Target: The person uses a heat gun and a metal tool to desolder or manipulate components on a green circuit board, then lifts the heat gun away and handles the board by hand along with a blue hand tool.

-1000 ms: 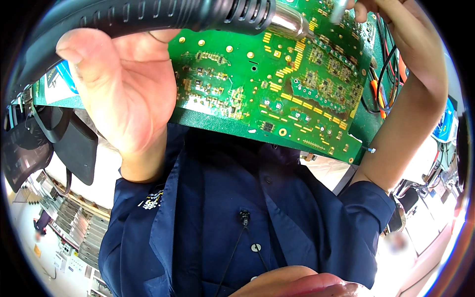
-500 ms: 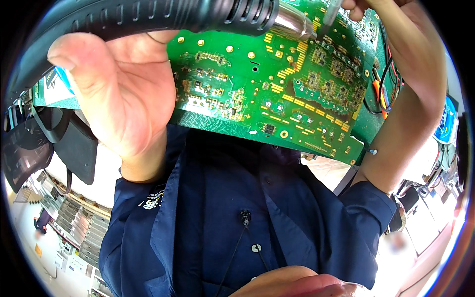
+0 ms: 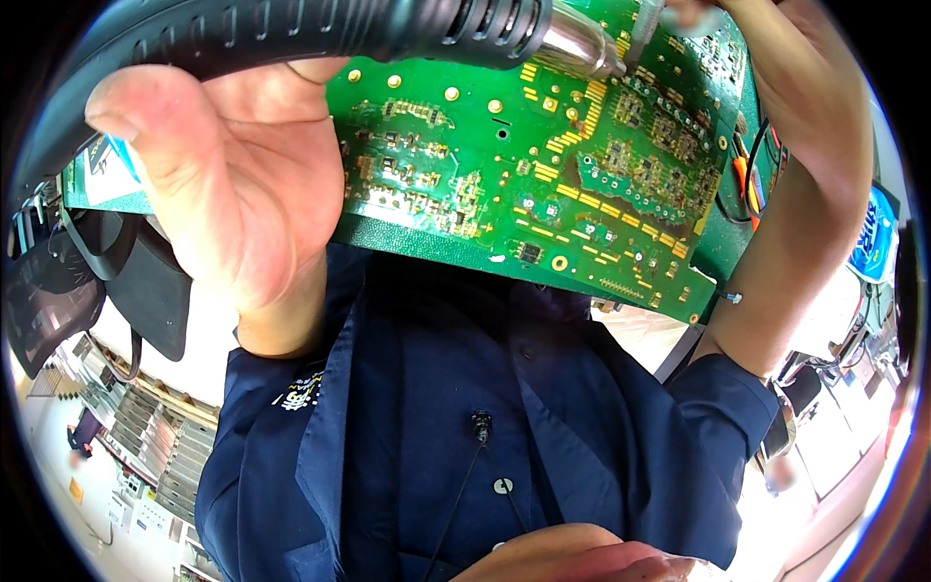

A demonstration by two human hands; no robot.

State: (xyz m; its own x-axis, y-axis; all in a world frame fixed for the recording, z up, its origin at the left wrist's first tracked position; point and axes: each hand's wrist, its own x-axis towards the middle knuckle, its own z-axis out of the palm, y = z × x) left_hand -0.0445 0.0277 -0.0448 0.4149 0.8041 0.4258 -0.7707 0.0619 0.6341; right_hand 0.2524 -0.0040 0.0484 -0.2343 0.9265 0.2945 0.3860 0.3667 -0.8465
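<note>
In my left hand [image 3: 242,194] is a black hot-air gun [image 3: 388,29]; the thumb stands apart, and the fingers run up behind the handle, largely hidden. Its metal nozzle [image 3: 582,47] points right, with the tip close over a green circuit board [image 3: 465,145] set with gold pads and small components. From the upper edge, my right hand [image 3: 693,15] reaches in, its fingers blurred and partly cut off. A slim grey tool [image 3: 645,37] appears held in them, its lower end beside the nozzle tip. I cannot tell what kind of tool it is.
Beneath the board lies a green mat [image 3: 407,242]. Coloured wires [image 3: 752,179] run right of the board, near my right forearm. A blue packet [image 3: 875,233] sits farther right. Dark visor-like gear [image 3: 58,301] hangs at the left.
The nozzle tip and the grey tool's end have shifted very slightly right. The board's picture has also moved a little to the right. Both hands keep their holds.
</note>
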